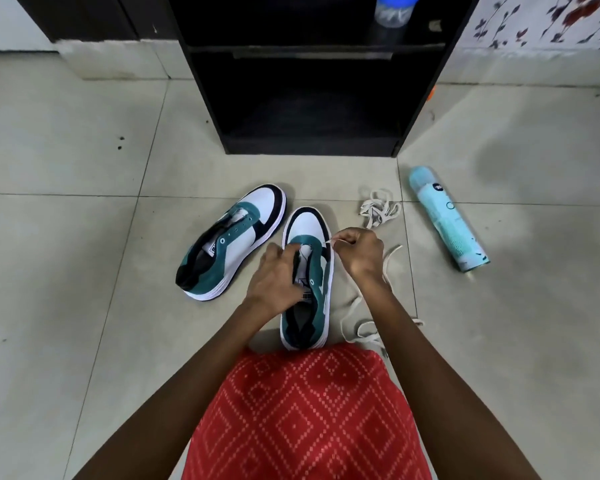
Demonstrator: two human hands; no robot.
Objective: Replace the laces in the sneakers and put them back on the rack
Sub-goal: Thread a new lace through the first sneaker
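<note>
Two white, teal and black sneakers stand on the tiled floor without laces. The near sneaker [309, 237] points away from me; my left hand [274, 278] grips its tongue and eyelet edge. Just right of that shoe's front eyelets, my right hand [359, 252] pinches the tip of a cream lace [355, 306], which trails back beside my right forearm. The other sneaker [232, 237] lies to the left, angled. A second bundle of cream lace [378, 207] lies beyond my right hand.
A black shoe rack [312, 98] stands straight ahead, its lower shelves dark. A plastic jar with a blue lid [394, 10] sits on an upper shelf. A light-blue spray can [445, 220] lies on the floor to the right. My red patterned clothing [309, 410] fills the bottom.
</note>
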